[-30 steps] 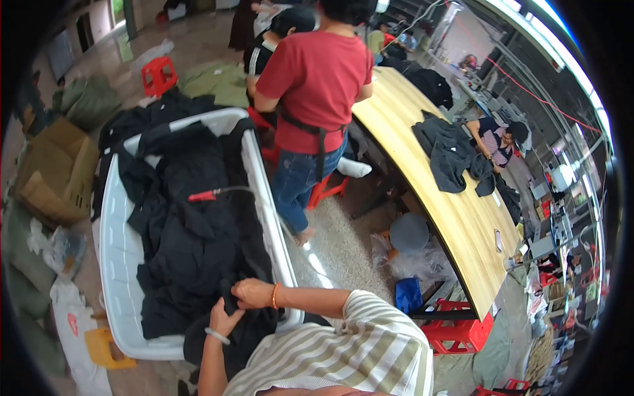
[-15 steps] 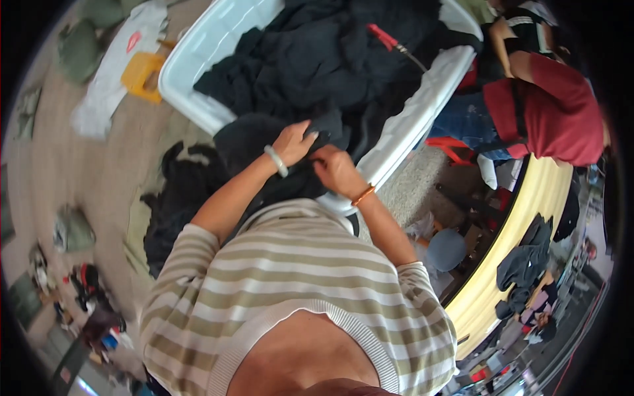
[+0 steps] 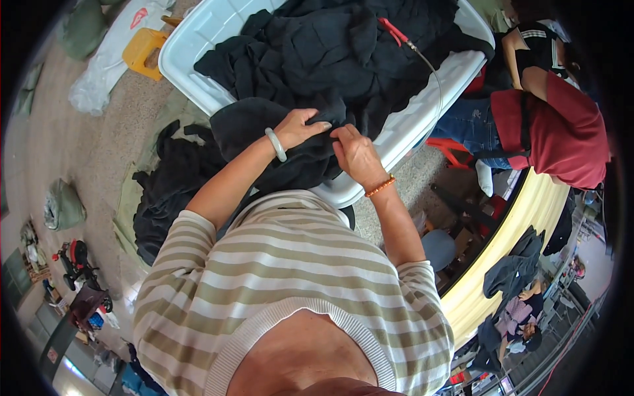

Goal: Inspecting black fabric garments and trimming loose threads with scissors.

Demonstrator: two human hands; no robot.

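At the near edge of a white plastic tub, both hands work on a piece of black cloth. My left hand, with a pale bangle at the wrist, is closed on the cloth, thumb stretched toward the right. Close beside it, my right hand, wearing an orange bead bracelet, pinches the same cloth with its fingertips. A heap of black cloth fills the tub. On top of the heap lies a red-handled tool with a thin hose or cord running over the tub's right rim.
More black cloth lies on a greenish sheet to my left. Beyond it are a yellow stool and a white plastic bag. A person in a red top sits close on the right, beside a curved pale yellow table.
Both hands have shifted slightly right along the cloth, and the right hand has turned with its back more upward. My view has also moved a little. The person in red stays seated.
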